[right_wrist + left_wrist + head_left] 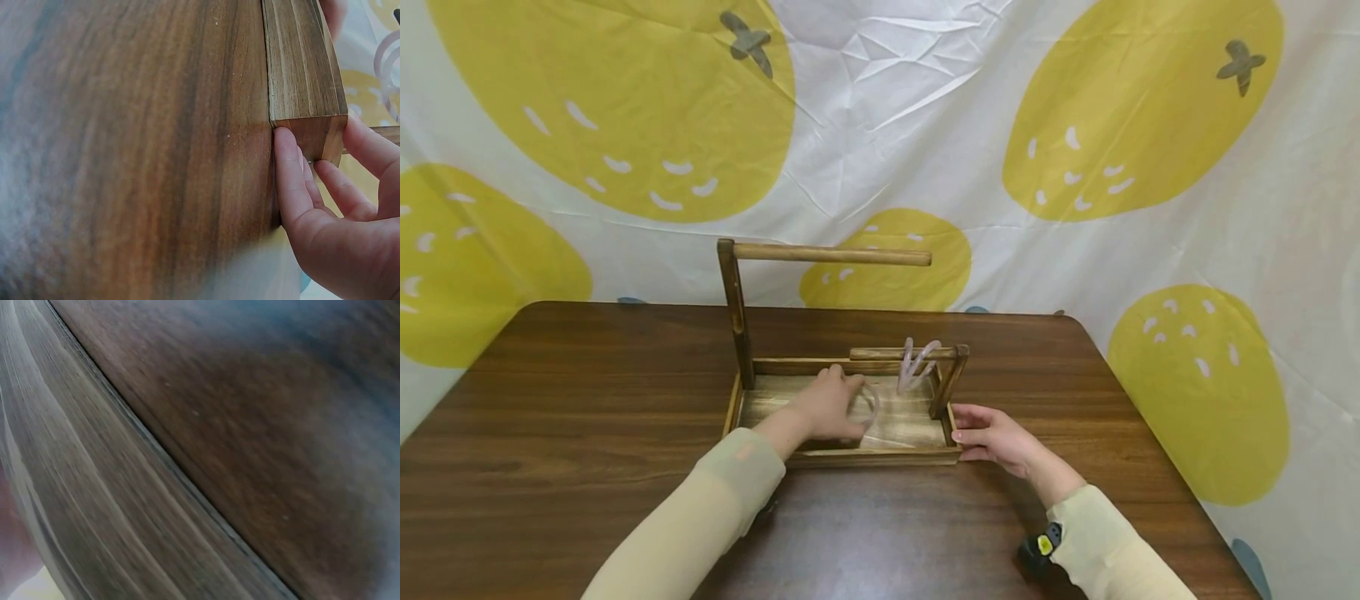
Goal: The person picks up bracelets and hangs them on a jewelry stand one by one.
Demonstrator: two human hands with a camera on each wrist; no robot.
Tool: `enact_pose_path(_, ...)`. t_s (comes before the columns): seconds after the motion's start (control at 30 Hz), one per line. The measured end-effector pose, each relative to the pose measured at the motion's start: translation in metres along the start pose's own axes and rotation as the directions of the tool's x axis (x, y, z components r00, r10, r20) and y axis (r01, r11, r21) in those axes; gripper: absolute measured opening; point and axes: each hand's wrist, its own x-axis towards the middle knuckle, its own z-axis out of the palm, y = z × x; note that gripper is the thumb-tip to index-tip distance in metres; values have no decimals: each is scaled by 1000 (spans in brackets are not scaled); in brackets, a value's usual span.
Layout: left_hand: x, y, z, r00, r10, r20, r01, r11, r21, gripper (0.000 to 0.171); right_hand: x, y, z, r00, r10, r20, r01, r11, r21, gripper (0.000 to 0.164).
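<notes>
A wooden tray (880, 457) stands mid-table with a tall post (735, 317) carrying a top bar (831, 253). A low rail carries two translucent pinkish rings (916, 364). My left hand (850, 408) reaches into the tray, its fingers curled over a clear ring (872, 398) lying on the tray floor. My right hand (966, 433) rests on the table at the tray's front right corner. In the right wrist view the right hand (312, 156) has its thumb (289, 181) along the tray corner (306, 69) and straight fingers against the end face. The left wrist view shows only blurred wood.
The dark wooden table (587, 417) stretches wide on both sides of the tray. A white cloth with yellow fruit shapes (887, 125) hangs behind the table's far edge. A small black device (1037, 546) sits at my right wrist.
</notes>
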Motion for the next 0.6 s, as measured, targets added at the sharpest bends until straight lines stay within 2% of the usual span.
enact_pose_path(0.37, -3, -16, -3, 994, -83, -67, 73, 989, -131, 77, 1, -2, -1, 1000, -1, 1, 1, 1000, 7, 62)
enact_pose_path(0.6, -8, -21, -3, 988, -102, -114, 75, 973, -219, 80, 0, 0, 0, 1000, 5, 0, -5, 1000, 9, 62)
